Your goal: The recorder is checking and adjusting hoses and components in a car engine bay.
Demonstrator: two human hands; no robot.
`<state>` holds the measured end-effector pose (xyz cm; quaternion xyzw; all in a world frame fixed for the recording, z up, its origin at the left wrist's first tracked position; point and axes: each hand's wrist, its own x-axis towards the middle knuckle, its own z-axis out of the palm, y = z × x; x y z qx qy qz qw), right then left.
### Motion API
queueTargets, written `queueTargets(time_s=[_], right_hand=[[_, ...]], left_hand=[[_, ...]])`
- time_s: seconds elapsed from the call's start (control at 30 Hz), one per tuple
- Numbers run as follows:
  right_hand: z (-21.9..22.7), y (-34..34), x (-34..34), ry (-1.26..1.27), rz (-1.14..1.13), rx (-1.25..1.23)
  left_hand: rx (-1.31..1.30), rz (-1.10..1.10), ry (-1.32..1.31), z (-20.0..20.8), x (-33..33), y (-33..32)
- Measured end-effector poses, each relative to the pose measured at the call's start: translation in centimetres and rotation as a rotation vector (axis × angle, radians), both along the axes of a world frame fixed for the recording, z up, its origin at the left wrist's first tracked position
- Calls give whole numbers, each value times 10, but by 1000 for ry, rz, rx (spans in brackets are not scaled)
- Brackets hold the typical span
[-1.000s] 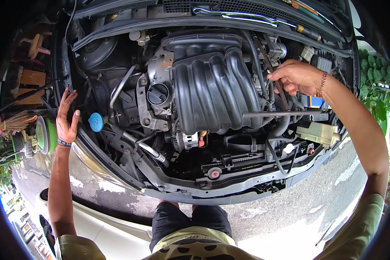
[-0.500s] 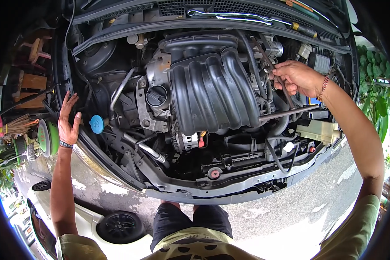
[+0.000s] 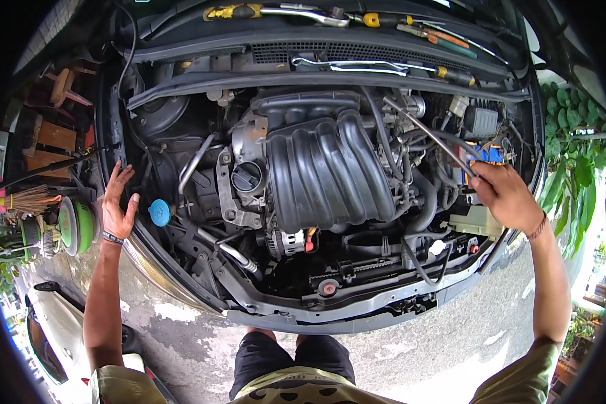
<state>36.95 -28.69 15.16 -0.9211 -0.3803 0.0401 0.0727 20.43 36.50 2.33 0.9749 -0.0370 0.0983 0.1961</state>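
Note:
My right hand is closed around the handle end of a long metal T-handle wrench, at the right side of the engine bay. The wrench slants away to the far left, its tip beside metal parts behind the right end of the ribbed black engine cover. My fist hides most of the crossbar. On the left, my left hand lies with fingers spread on the fender edge, holding nothing. A blue round cap is just right of it.
Screwdrivers, a ratchet, pliers and a combination wrench lie along the cowl. The battery is beyond my right hand. A black oil cap stands left of the cover. The front panel borders the bay.
My right hand has drawn back toward the near right with the T-handle wrench, shifting its grip from the shaft to the handle end. My left hand stays on the fender. The view has shifted.

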Motion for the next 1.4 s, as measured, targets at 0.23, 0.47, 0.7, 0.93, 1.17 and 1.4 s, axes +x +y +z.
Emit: queueTargets(time_s=[0.23, 0.47, 0.7, 0.93, 1.17, 1.4], right_hand=[[17, 25, 92, -519, 1, -36], [5, 106, 126, -598, 145, -93], [-15, 135, 181, -628, 96, -175], [-23, 137, 219, -802, 36, -285], [-30, 159, 215, -663, 5, -295], [-35, 173, 223, -667, -63, -279]], left_hand=[[55, 44, 22, 1, -2, 4], [64, 48, 9, -1, 3, 4], [38, 40, -36, 1, -3, 9], [65, 30, -9, -2, 0, 5], [50, 53, 5, 4, -2, 7], [48, 67, 14, 6, 0, 5]])
